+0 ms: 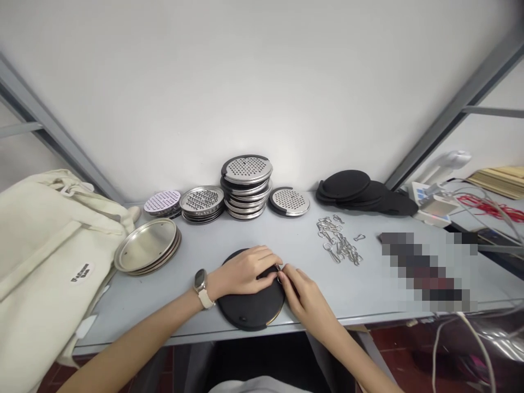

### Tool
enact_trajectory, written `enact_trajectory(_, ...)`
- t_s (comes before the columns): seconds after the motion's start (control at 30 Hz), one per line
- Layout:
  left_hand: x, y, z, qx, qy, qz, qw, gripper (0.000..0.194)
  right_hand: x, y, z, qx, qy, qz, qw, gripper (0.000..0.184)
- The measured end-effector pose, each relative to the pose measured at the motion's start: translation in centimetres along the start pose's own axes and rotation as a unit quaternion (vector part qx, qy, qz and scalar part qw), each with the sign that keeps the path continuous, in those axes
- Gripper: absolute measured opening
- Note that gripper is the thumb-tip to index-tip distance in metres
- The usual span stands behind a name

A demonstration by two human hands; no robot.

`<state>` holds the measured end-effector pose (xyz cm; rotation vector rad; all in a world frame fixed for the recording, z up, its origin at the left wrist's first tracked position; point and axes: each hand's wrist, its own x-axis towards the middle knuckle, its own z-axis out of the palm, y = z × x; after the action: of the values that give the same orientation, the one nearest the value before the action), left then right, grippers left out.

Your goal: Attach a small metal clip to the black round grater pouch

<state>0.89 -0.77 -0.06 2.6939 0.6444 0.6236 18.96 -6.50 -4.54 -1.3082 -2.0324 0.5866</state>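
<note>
A black round disc (251, 310) with a thin gold-coloured line on part of its rim lies at the table's front edge. Across its top rests my left hand (254, 270), fingers curled over the upper right side, thumb and fingertips closed at the edge. My right hand (301, 292) pinches a small metal snap clip (279, 279) at that same edge, partly hidden by the fingertips. To the right is a loose pile of similar metal clips (341, 246).
Grater discs (248, 169) are stacked by the wall, beside shorter stacks (202, 201) and a single grater (295, 202). Round metal plates (149, 245) and a cream bag (53, 256) stand left. Black round pouches (347, 184), a power strip (434, 218) and cables are at right.
</note>
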Motion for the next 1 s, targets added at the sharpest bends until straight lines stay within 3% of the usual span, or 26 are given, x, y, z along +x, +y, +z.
enact_trajectory(0.5, -0.13, 0.01, -0.26, -0.01, 0.001, 0.011, 1.0, 0.018, 0.22, -0.04, 0.07, -0.022, 0.042, -0.018, 0.999, 0.02)
enact_trajectory(1.0, -0.1, -0.12, -0.04, 0.011, -0.004, 0.017, 1.0, 0.019, 0.13, -0.1, -0.17, 0.008, 0.039, -0.015, 0.999, 0.021)
